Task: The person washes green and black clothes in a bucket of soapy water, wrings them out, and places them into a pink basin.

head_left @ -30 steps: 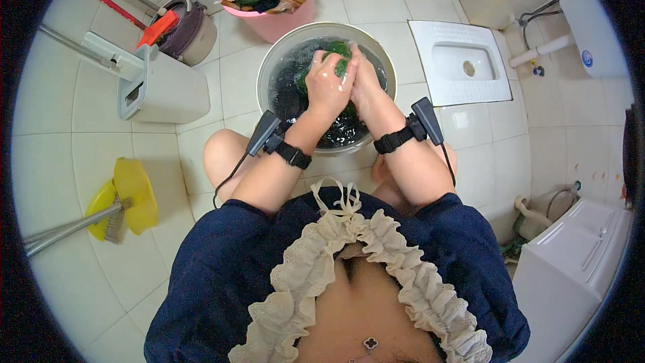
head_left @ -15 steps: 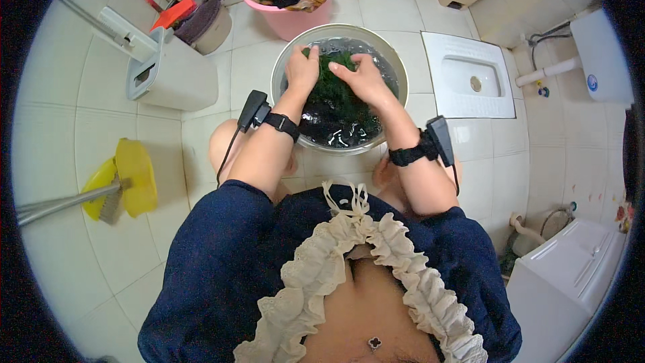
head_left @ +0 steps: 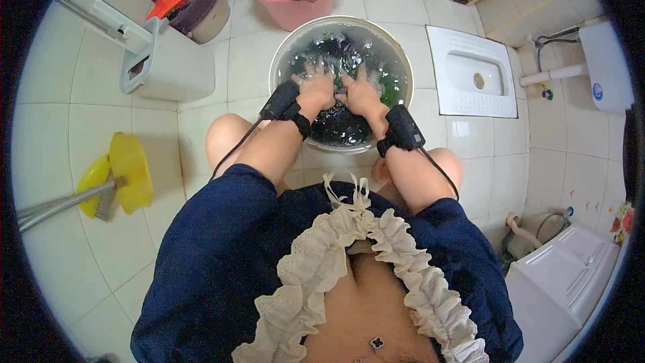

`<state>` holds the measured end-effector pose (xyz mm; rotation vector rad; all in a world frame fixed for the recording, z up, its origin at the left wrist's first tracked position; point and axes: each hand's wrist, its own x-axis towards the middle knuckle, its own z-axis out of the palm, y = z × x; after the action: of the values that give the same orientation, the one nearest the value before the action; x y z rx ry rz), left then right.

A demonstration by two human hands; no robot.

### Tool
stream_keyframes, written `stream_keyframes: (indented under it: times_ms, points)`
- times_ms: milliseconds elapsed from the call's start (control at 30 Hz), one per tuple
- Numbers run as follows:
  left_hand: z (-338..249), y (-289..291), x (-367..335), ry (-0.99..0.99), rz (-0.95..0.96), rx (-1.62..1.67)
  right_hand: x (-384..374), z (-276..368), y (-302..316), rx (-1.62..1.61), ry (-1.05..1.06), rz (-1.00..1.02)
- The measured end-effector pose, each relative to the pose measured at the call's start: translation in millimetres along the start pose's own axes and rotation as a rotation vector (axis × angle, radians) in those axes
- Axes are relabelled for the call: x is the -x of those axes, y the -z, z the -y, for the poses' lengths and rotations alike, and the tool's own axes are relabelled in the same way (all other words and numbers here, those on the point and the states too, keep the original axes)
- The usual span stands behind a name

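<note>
A round metal basin [head_left: 275, 60] of water stands on the floor in front of me. Dark cloth [head_left: 336, 126] lies soaking in it, and some green cloth [head_left: 388, 94] shows at the right side under the surface. My left hand [head_left: 316, 89] is down in the basin, fingers spread and partly under splashing water. Beside it, my right hand [head_left: 363, 97] presses flat into the water with its fingers apart. Both rest on or against the wet cloth, and neither grips it. Ripples and bubbles blur the fingertips.
Behind the basin is a pink bucket [head_left: 295, 12] heaped with green and patterned cloth. A squat toilet [head_left: 474, 70] lies to the right. At left are a light grey bin [head_left: 171, 67], a mop bucket [head_left: 208, 23] and a yellow dustpan [head_left: 131, 175] with a brush.
Both hands have let go of the raised green cloth and moved down and toward me into the water, fingers spreading. The green cloth has sunk, and the water now splashes.
</note>
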<state>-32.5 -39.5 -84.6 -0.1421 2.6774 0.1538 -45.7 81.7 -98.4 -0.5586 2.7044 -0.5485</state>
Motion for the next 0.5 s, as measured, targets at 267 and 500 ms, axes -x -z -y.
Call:
stream_keyframes:
  times_ms: [267, 500]
  points:
    - [0.4, 9.9, -0.9, -0.153, -0.199, 0.337, -6.6, 8.7, 42.3, -0.129, 0.022, -0.333]
    - [3.3, 94.7, 35.8, -0.411, -0.256, 0.724, 31.2, 36.3, 128.7, -0.523, 0.382, -0.555]
